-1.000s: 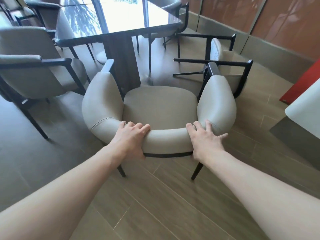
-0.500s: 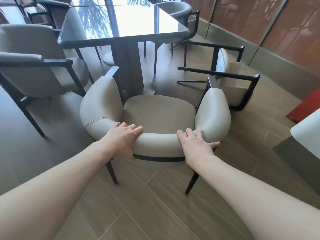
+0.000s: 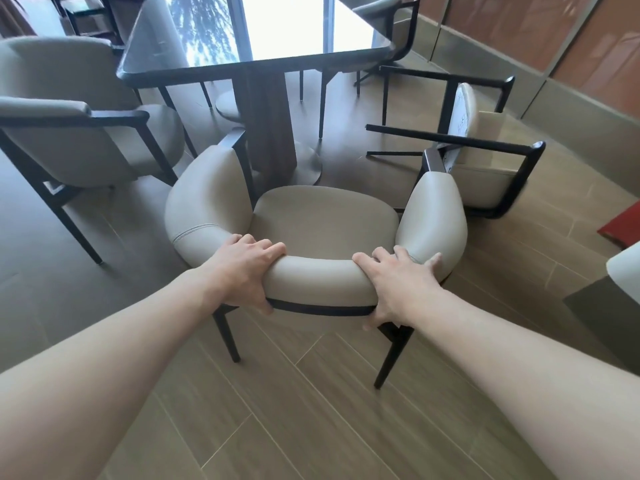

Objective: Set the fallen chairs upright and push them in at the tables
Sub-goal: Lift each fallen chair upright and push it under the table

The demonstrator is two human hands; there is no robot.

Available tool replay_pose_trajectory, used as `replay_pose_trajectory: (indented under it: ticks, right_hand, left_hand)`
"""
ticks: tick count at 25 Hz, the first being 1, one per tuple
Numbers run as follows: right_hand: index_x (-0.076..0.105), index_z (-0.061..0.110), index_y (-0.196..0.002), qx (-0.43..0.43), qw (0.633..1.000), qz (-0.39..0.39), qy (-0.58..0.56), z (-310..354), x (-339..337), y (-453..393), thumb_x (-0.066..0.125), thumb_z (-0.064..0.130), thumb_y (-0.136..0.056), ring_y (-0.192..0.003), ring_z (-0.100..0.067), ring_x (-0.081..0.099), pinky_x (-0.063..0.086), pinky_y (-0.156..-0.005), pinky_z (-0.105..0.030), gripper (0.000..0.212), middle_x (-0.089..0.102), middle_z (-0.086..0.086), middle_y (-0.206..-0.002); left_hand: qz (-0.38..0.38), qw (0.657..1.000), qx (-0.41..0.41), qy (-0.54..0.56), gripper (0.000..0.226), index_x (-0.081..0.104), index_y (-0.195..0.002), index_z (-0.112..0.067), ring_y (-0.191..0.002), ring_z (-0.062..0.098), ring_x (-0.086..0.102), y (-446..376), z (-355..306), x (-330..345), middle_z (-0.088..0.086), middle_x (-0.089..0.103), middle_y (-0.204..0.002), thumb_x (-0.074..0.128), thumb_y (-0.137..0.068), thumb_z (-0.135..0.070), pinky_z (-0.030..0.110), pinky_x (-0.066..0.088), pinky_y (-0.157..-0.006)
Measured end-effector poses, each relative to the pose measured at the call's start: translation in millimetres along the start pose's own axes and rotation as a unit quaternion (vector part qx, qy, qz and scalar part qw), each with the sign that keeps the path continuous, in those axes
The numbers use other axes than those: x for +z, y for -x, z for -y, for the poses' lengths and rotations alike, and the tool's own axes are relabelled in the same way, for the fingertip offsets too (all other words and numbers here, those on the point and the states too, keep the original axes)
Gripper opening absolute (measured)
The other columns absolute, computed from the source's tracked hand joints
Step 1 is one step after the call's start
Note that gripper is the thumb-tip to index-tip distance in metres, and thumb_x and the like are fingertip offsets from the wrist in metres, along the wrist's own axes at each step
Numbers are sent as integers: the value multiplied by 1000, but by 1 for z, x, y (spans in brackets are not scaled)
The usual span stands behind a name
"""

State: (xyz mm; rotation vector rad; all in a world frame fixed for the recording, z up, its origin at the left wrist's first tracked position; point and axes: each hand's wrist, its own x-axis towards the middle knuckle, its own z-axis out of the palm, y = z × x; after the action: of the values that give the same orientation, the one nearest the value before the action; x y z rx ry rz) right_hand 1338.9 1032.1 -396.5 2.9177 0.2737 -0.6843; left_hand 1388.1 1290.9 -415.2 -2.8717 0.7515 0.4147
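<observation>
The near chair (image 3: 325, 233) stands upright on the plank floor (image 3: 277, 410) facing the table (image 3: 263, 57) but not yet tucked in — both hands grip its curved backrest, left hand (image 3: 242, 271) and right hand (image 3: 398, 285) with fingers wrapped over smooth beige padding. The fallen chair (image 3: 485, 161) — thin black frame — lies sideways beyond its right arm.

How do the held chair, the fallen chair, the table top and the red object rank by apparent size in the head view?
1. held chair
2. table top, cropped by the frame, so unsure
3. fallen chair, farther away
4. red object, mostly out of frame
</observation>
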Motion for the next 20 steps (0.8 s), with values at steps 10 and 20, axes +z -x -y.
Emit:
replay_pose_trajectory:
  ticks: [10, 20]
  right_hand:
    - [24, 26, -148, -177, 981, -68, 30, -32, 9, -26, 78, 62, -62, -120, -23, 51, 37, -107, -42, 108, 49, 4, -132]
    - [30, 34, -144, -221, 972, -58, 54, -40, 1, -36, 73, 64, -63, -113, -20, 51, 43, -96, -38, 96, 49, 10, -131]
  left_hand:
    - [54, 993, 104, -1, 102, 34, -138, -45, -112, 14, 48, -8, 34, -17, -18, 55, -123, 71, -48, -74, 28, 33, -102]
    - [55, 997, 13, -60, 82, 58, -93, -33, -68, 17, 62, -6, 25, -33, -12, 59, -69, 60, -32, -88, 28, 42, -56]
